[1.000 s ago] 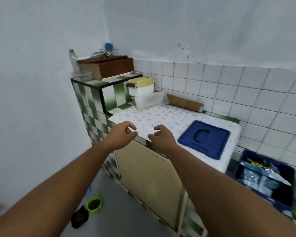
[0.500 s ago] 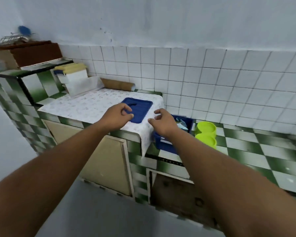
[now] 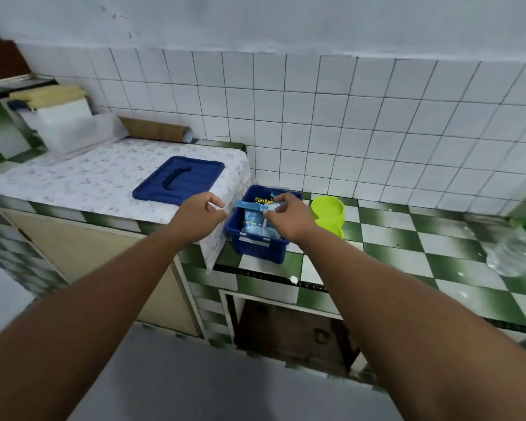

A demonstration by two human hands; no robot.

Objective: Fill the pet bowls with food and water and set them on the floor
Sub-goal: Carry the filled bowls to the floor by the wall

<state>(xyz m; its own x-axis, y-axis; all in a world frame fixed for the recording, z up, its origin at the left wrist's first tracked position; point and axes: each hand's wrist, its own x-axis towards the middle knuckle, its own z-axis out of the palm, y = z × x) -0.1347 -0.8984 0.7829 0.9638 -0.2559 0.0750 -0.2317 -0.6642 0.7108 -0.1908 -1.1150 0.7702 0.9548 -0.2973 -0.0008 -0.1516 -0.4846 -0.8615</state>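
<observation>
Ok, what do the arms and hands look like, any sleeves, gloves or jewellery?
The left forearm and right forearm are bare right down to the frame's edge, with no sleeves in view. The left hand and right hand are bare too: no gloves, and no watch, bracelet or ring shows on the sides facing the camera.

Nothing can be read. The packets point(image 3: 257, 221) in the blue bin point(image 3: 257, 249) carry yellow and blue print too blurred to make out; the green label on the bottle point(image 3: 516, 244), far right, is smeared.
</observation>
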